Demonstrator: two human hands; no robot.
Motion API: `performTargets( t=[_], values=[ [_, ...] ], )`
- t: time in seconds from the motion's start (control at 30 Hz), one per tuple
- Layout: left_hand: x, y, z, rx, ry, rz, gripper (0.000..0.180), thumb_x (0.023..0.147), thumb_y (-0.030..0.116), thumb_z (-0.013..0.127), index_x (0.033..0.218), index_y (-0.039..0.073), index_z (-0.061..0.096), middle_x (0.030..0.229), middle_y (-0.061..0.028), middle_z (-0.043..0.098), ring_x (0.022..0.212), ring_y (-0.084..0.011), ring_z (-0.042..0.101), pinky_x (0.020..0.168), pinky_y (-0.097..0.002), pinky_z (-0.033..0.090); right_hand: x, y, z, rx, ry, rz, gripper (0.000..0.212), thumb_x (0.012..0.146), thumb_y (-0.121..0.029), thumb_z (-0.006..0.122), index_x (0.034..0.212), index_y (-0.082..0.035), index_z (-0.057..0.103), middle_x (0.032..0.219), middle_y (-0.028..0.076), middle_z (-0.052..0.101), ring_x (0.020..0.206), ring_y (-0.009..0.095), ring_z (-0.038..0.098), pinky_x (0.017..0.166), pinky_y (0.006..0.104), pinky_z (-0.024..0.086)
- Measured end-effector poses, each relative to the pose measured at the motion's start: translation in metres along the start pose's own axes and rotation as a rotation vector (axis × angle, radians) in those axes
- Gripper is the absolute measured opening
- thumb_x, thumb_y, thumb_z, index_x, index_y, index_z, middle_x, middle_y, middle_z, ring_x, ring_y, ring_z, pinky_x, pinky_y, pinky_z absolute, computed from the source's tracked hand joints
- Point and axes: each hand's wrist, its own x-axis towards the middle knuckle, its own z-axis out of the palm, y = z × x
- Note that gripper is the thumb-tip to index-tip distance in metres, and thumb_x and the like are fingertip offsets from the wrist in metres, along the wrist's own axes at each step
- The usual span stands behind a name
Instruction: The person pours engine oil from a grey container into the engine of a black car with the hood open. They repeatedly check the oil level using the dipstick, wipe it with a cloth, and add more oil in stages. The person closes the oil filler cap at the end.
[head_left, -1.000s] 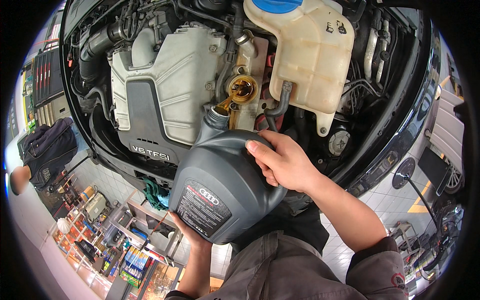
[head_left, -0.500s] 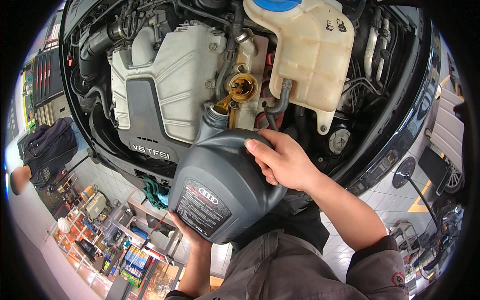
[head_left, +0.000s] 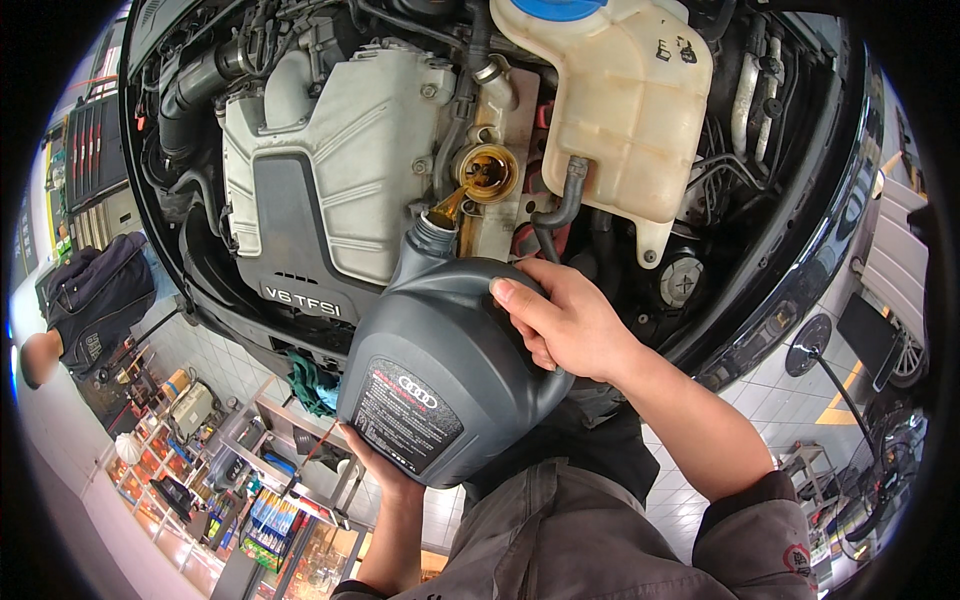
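Observation:
A dark grey engine oil jug (head_left: 490, 390) is tilted over the engine bay. Amber oil (head_left: 449, 208) runs from its mouth into the round oil filler opening (head_left: 487, 173). My right hand (head_left: 565, 315) wraps round the jug's handle, thumb on top. My left hand (head_left: 385, 468) supports the jug's lower end from beneath, its fingers partly hidden behind it. Left of the filler lies the silver and grey engine cover (head_left: 375, 150). To the right sits a cream plastic fluid tank (head_left: 630, 120) with a blue cap (head_left: 550, 8).
Black hoses (head_left: 567, 205) run between filler and tank. The car's front edge (head_left: 790, 300) curves round the bay at right. A tool cart (head_left: 300, 440) with a teal cloth (head_left: 312, 385) stands at lower left. Another person in dark clothes (head_left: 100, 300) is at far left.
Oil keeps flowing from the jug into the filler opening. The jug and both my hands hold nearly the same position.

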Motion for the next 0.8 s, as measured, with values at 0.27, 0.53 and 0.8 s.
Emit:
performTargets(
  t=[0.27,0.53,0.8],
  values=[
    [-0.0019,0.0007,0.0028,0.004,0.069,0.005,0.073,0.103,0.067,0.035,0.147,0.009,0.047,0.14,-0.0096,0.059,0.124,-0.0266,0.061,0.105,-0.0416,0.052,0.0001,0.0019,0.0004,0.01,-0.001,0.008,0.046,0.103,-0.043,0.061,0.084,-0.004,0.046,0.06,0.001,0.05,0.046,0.01,0.048,0.041,0.0288,0.038],
    [-0.0042,0.0015,0.0034,0.029,0.067,0.007,0.075,0.103,0.067,0.036,0.149,0.009,0.046,0.143,-0.0095,0.058,0.126,-0.0268,0.06,0.106,-0.042,0.051,0.0,0.0023,0.0004,0.032,-0.012,0.0,0.046,0.104,-0.043,0.061,0.083,-0.005,0.045,0.061,0.001,0.049,0.046,0.01,0.047,0.041,0.0288,0.037],
    [-0.0037,0.0019,0.0022,-0.003,0.054,-0.008,0.074,0.103,0.067,0.035,0.15,0.009,0.046,0.143,-0.0097,0.057,0.127,-0.0275,0.059,0.107,-0.0427,0.049,-0.0003,0.0023,0.0002,0.033,-0.013,0.014,0.046,0.104,-0.043,0.061,0.084,-0.004,0.046,0.061,0.001,0.049,0.046,0.01,0.048,0.041,0.0287,0.038]
  ],
)
